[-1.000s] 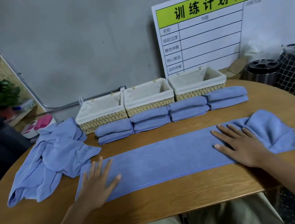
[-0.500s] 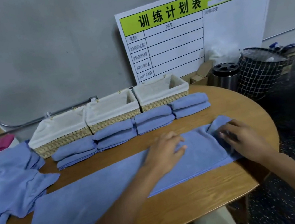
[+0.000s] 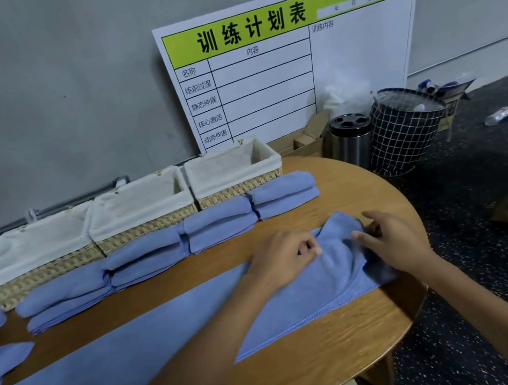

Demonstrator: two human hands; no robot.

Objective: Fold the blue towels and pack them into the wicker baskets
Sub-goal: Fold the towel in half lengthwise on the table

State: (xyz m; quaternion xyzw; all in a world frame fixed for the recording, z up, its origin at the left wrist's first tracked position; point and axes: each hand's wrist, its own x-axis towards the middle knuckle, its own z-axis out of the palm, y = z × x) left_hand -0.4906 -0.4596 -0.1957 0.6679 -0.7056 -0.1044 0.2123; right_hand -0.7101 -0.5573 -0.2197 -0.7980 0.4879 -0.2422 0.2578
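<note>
Wooden table point(image 3: 354, 337): left hand point(image 3: 283, 263) pinches long towel point(image 3: 158, 352) (left end cropped); right hand point(image 3: 392, 241) fingers apparently gripping bunched end.

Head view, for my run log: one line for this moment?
stage: folding | left hand: pinching long towel | right hand: pinching its end | baskets: empty

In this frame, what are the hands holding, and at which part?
Both hands grip the long blue towel at its bunched right end: the left hand pinches the fabric there, the right hand at the end's edge.
</note>
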